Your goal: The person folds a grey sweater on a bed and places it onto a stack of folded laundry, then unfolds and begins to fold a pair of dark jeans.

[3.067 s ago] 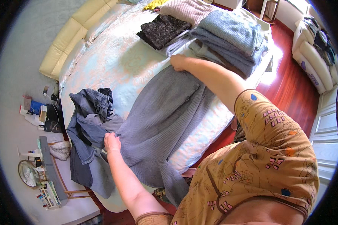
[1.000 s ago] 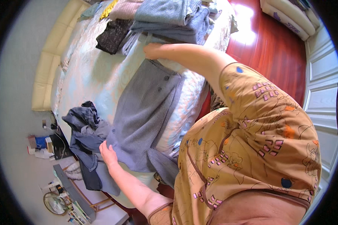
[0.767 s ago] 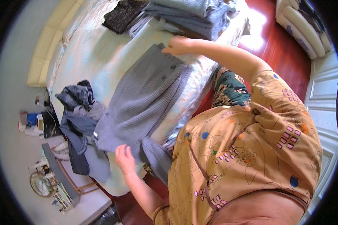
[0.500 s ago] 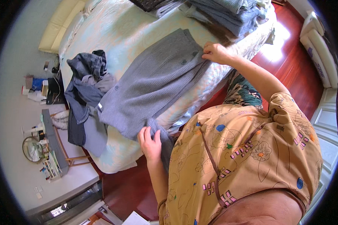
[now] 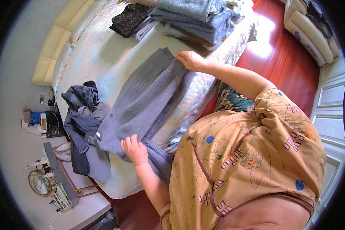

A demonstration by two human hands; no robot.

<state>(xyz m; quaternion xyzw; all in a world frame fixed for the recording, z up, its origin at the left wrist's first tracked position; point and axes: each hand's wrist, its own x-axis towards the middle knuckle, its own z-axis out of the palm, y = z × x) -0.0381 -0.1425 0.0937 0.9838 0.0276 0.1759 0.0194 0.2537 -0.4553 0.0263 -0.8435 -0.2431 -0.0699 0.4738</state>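
Gray knit garment [image 5: 142, 97] is laid on the bed [image 5: 97, 65], its far right edge gripped by the right hand [image 5: 191, 61]. Its near end is met by the left hand's [image 5: 136, 150] half-bent fingers; whether cloth is pinched cannot be told. It is bordered left by crumpled dark clothes [image 5: 78, 128]; beyond, folded knitwear [image 5: 191, 25] is stacked.

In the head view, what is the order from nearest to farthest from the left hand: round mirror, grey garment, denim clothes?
From the left hand:
1. Grey garment, beneath it.
2. Denim clothes, to its left on the bed.
3. Round mirror, farther left, off the bed.
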